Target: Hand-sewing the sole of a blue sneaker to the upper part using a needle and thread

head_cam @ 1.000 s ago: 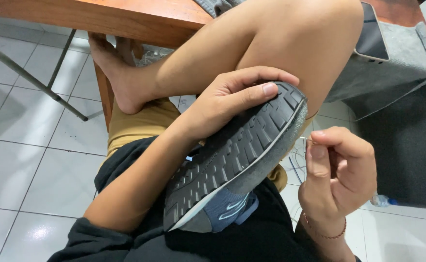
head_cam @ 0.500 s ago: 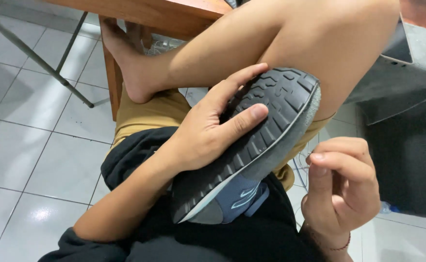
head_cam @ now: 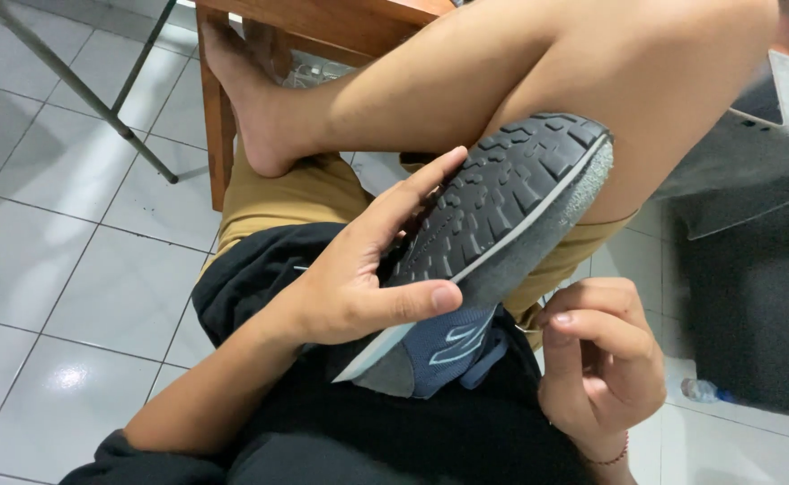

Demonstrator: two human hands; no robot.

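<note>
Change since the earlier frames: my left hand [head_cam: 359, 278] has slid off the toe end of the shoe [head_cam: 493, 242] to the middle of the sole, and the fingers that were curled over the toe now lie straighter. The shoe has tipped so its toe points further up toward my knee. My right hand [head_cam: 597, 359] has dropped lower in view and sits beside the heel end.

Shoe: sole up, resting across my lap against my bare crossed leg [head_cam: 520, 81]. Tread is dark grey rubber with blocky lugs, deeper at the toe. A pale line runs along the edge of the sole, above a grey speckled midsole. The upper is blue knit with a lighter stripe, showing only below the sole near the heel.

Left hand: holding the shoe, palm against the side of the sole, thumb pressed along the lower edge, index finger stretched up over the tread.

Right hand: loosely curled, thumb and fingertips pinched together, just beside the shoe. I cannot tell whether anything is between them. A red cord [head_cam: 612, 456] circles the wrist.

Surroundings: tan shorts [head_cam: 296, 198] and a black garment [head_cam: 394, 422] under the shoe, white floor tiles [head_cam: 71, 260], and a wooden bench [head_cam: 323, 22] leg behind my foot.
</note>
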